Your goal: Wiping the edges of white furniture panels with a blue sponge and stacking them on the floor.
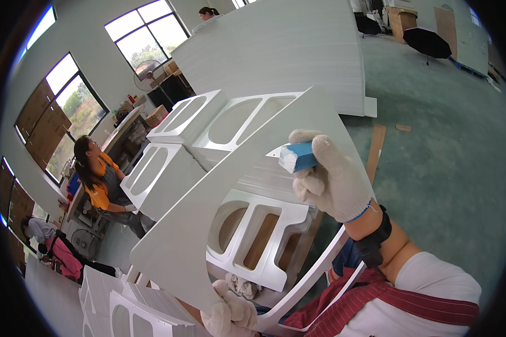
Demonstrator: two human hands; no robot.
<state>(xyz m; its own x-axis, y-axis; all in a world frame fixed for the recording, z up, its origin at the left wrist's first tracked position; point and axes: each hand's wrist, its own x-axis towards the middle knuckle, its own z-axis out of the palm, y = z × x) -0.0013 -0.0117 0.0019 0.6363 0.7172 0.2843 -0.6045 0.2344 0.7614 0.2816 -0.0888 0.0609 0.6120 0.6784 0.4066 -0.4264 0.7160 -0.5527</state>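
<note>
White panel (208, 224) between both hands

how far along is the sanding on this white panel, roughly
Done: cannot tell; the white panel looks evenly matt, with no clear worked area. In hand: the right hand presses a blue sanding block near the panel's upper edge while the left hand grips its lower edge. Left: more white cut-out panels lie stacked beyond.
</note>
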